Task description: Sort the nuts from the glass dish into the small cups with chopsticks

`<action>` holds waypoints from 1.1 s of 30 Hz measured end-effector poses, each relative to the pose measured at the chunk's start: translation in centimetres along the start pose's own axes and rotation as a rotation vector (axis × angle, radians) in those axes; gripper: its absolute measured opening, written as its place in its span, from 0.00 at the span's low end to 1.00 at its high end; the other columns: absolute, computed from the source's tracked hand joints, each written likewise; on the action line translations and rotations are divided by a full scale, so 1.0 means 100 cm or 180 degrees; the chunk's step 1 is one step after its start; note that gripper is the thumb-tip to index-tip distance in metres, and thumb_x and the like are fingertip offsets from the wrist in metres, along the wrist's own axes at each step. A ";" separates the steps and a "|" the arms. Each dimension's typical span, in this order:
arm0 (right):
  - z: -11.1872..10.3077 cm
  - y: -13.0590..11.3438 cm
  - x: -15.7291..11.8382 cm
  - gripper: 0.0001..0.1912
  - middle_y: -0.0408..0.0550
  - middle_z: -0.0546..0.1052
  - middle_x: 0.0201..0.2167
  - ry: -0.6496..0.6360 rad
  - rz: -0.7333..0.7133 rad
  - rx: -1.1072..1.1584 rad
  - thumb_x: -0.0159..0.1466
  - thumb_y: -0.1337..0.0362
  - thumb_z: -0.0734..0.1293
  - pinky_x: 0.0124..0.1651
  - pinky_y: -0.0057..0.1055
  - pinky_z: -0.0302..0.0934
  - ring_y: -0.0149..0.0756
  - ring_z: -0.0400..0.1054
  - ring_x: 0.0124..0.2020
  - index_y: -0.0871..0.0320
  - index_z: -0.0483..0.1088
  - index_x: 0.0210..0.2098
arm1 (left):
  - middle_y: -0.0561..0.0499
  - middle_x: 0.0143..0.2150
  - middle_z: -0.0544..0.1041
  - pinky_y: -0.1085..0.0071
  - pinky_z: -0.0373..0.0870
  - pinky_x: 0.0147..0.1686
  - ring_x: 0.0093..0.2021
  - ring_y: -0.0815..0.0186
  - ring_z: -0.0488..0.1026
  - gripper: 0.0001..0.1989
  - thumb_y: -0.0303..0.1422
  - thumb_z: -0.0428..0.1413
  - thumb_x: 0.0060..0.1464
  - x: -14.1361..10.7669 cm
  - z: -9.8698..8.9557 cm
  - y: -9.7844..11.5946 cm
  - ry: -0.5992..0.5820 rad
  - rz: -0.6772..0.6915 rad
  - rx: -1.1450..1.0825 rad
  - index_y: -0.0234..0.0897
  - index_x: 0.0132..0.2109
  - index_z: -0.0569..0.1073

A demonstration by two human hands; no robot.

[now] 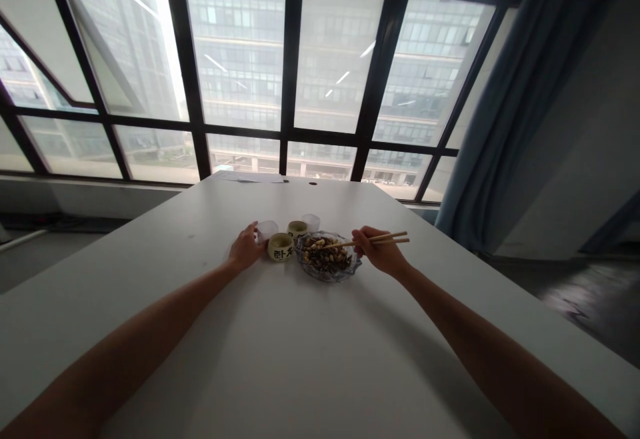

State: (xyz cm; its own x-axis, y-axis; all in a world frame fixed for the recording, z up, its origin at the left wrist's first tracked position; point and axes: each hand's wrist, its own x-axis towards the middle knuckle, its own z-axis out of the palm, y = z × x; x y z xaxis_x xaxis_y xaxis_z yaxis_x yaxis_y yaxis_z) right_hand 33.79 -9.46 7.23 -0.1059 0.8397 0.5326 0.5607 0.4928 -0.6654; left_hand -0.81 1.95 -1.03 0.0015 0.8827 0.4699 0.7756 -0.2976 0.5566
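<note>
A clear glass bowl [329, 274] with a wavy rim holds a mix of dark and pale pieces of food [327, 256]. My right hand [375, 249] is closed on a pair of chopsticks [390, 238] at the bowl's right, their tips down among the food. Left of the bowl stands a small yellow-green cup [281, 248] with dark characters, and a similar cup [297, 228] is just behind it. My left hand [247, 247] is beside the front cup and a translucent cup [267, 229], fingers apart; whether it touches them is unclear.
Another translucent cup [311, 222] stands behind the bowl. White sheets [250, 177] lie at the far end of the white table [300, 359]. Beyond are large windows, with a blue curtain [505, 112] at the right.
</note>
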 end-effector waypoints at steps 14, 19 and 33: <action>0.008 -0.006 -0.043 0.23 0.47 0.76 0.21 0.0324 -0.0415 -0.0467 0.68 0.46 0.60 0.28 0.32 0.62 0.35 0.67 0.21 0.55 0.70 0.26 | 0.36 0.57 0.74 0.62 0.73 0.48 0.50 0.54 0.76 0.36 0.41 0.59 0.54 -0.004 -0.005 0.005 -0.0032 0.0035 0.0030 0.30 0.65 0.60; 0.013 -0.001 -0.045 0.23 0.47 0.75 0.21 0.0420 -0.0434 -0.0444 0.69 0.47 0.59 0.28 0.31 0.62 0.35 0.68 0.22 0.55 0.69 0.26 | 0.37 0.56 0.75 0.64 0.73 0.46 0.47 0.56 0.77 0.35 0.41 0.59 0.54 -0.006 -0.006 0.009 -0.0045 -0.0024 0.0044 0.32 0.65 0.60; 0.021 0.006 -0.049 0.22 0.47 0.75 0.20 0.0357 -0.0366 -0.0326 0.69 0.47 0.59 0.27 0.32 0.63 0.36 0.69 0.21 0.54 0.69 0.27 | 0.39 0.54 0.76 0.64 0.73 0.43 0.42 0.59 0.77 0.34 0.39 0.59 0.54 -0.006 -0.007 0.012 -0.0135 0.0099 0.0035 0.34 0.65 0.60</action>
State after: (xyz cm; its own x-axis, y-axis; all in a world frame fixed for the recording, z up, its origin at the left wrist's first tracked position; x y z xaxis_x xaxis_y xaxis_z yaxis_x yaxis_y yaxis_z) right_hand 32.86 -12.80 3.13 -0.0852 0.7456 0.6609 0.6315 0.5535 -0.5430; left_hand -0.35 0.75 -0.16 0.0522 0.8878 0.4572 0.7817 -0.3212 0.5346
